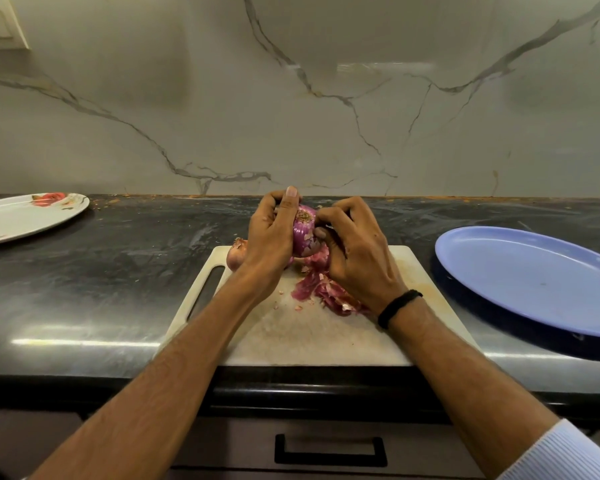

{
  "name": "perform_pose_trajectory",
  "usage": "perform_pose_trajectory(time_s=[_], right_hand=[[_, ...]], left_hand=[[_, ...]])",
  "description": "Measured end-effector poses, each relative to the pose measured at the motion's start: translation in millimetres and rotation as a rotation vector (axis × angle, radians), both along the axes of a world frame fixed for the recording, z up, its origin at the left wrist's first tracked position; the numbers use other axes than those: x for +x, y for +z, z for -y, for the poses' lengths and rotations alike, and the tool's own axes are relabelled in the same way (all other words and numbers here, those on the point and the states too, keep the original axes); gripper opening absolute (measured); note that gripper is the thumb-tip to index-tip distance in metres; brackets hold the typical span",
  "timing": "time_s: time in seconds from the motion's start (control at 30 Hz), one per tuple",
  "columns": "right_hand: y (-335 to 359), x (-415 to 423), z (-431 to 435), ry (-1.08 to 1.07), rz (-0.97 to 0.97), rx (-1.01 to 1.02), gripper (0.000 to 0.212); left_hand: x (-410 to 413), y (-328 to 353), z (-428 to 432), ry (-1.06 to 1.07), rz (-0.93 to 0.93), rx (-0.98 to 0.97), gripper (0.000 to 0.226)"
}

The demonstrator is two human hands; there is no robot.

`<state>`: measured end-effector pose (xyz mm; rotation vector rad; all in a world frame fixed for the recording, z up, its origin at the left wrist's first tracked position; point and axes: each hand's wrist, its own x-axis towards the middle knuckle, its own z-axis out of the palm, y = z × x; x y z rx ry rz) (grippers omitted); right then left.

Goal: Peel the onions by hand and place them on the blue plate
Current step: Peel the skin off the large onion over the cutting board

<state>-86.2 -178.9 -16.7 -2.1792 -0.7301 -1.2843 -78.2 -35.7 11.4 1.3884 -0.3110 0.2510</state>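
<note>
As a partly skinned onion (pixel 303 233) is gripped by the left hand (pixel 272 233) above the cutting board's (pixel 291 334) far edge, the right hand (pixel 357 258) pinches its skin. Peelings (pixel 326 292) litter the board, an unpeeled onion (pixel 236 256) waits at its far-left corner, and the blue plate (pixel 534 282), at the worktop's (pixel 118 271) right, holds none.

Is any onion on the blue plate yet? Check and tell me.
No, the blue plate holds nothing; the left hand and right hand grip the red onion above the cutting board.
</note>
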Motion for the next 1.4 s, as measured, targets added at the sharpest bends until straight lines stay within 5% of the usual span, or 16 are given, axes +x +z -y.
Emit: perform_pose_trajectory(time_s=[0.83, 1.2, 1.4], right_hand=[[-0.7, 0.3, -10.8, -0.035, 0.031, -0.037, 0.015], [-2.2, -0.4, -11.7, -0.058, 0.093, 0.038, 0.016], [1.5, -2.6, -5.6, -0.064, 0.084, 0.148, 0.026]], left_hand=[[1.2, 3.3, 0.3, 0.019, 0.007, -0.004, 0.024], [0.3, 11.6, 4.5, 0.04, -0.177, -0.328, 0.026], [-0.3, 11.6, 3.1, 0.089, -0.177, -0.288, 0.025]])
